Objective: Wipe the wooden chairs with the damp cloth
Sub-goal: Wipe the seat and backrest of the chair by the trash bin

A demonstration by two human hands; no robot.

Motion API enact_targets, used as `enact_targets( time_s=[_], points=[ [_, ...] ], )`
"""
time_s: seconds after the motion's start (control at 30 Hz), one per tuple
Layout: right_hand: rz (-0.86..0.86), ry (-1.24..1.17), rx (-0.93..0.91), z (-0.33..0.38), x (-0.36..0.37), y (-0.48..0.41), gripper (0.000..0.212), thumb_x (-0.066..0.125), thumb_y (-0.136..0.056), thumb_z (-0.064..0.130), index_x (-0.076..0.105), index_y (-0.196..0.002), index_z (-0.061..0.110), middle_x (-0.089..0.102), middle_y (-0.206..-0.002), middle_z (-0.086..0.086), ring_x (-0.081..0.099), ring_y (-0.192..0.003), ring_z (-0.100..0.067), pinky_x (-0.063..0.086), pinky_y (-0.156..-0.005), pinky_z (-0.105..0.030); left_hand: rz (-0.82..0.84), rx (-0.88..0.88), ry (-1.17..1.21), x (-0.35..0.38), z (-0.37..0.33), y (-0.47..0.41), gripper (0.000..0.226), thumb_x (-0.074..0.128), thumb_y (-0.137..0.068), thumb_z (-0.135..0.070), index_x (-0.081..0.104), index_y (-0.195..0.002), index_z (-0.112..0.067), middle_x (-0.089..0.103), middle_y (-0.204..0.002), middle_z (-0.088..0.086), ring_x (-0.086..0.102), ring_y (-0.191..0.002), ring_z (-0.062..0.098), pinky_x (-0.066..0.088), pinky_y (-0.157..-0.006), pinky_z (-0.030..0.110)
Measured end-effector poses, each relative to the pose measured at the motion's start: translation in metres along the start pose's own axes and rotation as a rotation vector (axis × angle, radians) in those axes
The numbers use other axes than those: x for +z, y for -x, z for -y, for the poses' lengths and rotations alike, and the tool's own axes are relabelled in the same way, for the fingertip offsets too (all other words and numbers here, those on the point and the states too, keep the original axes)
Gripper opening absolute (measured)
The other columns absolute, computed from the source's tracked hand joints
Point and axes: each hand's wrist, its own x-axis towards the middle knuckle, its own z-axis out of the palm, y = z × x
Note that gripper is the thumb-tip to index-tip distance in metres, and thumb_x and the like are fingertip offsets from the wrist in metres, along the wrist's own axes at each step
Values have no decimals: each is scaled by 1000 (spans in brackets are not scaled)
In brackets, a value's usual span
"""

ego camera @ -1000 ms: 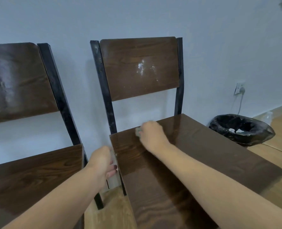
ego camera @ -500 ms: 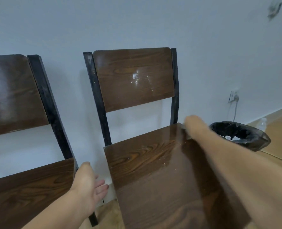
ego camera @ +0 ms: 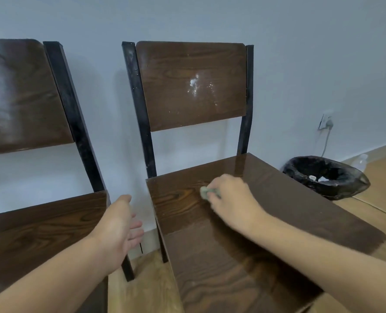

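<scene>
Two dark wooden chairs with black metal frames stand against the wall. The right chair (ego camera: 277,206) has a glossy seat and white specks on its backrest (ego camera: 194,86). My right hand (ego camera: 230,199) presses a small pale green damp cloth (ego camera: 206,192) onto the rear middle of that seat, fingers closed around it. Most of the cloth is hidden under the hand. My left hand (ego camera: 119,224) hovers open in the gap between the chairs, palm facing right, holding nothing. The left chair (ego camera: 40,227) has a smeared backrest.
A black-lined waste bin (ego camera: 325,177) with scraps inside stands on the wooden floor right of the chair. A wall socket with a plugged cable (ego camera: 326,123) is above it. The pale wall is directly behind both chairs.
My right hand swept with the cloth to the seat's rear right corner, then back to the rear middle. My left hand let go of the seat's edge and opened.
</scene>
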Motion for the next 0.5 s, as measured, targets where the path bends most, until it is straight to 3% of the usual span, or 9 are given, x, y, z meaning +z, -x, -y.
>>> enact_targets(
  time_s=[0.1,0.23,0.37,0.5],
  points=[
    [81,-75,-194,56,12,38,22,56,-93,17,73,-108,15,66,-110,-7,63,-103,-28,49,-91,-35,11,79,-95,-10,-18,4,65,42,-102,-45,38,-152,-4,47,-150,25,48,-137,40,37,-115,51],
    [217,-277,-393,111,20,64,18,57,-98,17,71,-107,10,63,-107,-7,61,-98,-25,54,-87,-38,7,172,-146,-27,-41,6,67,41,-101,-48,40,-150,-2,48,-149,26,48,-137,39,37,-115,50],
    [155,-274,-358,100,19,52,17,56,-99,15,70,-107,8,62,-105,-6,59,-97,-20,53,-87,-34,8,192,-131,-34,-45,6,68,42,-99,-49,42,-148,-1,49,-148,27,49,-136,40,38,-114,50],
    [71,-91,-158,23,2,35,19,58,-96,17,73,-106,13,64,-105,-2,61,-99,-21,51,-92,-36,40,157,-114,-23,-30,10,62,43,-101,-46,46,-144,-1,51,-146,27,52,-133,41,39,-114,50]
  ],
)
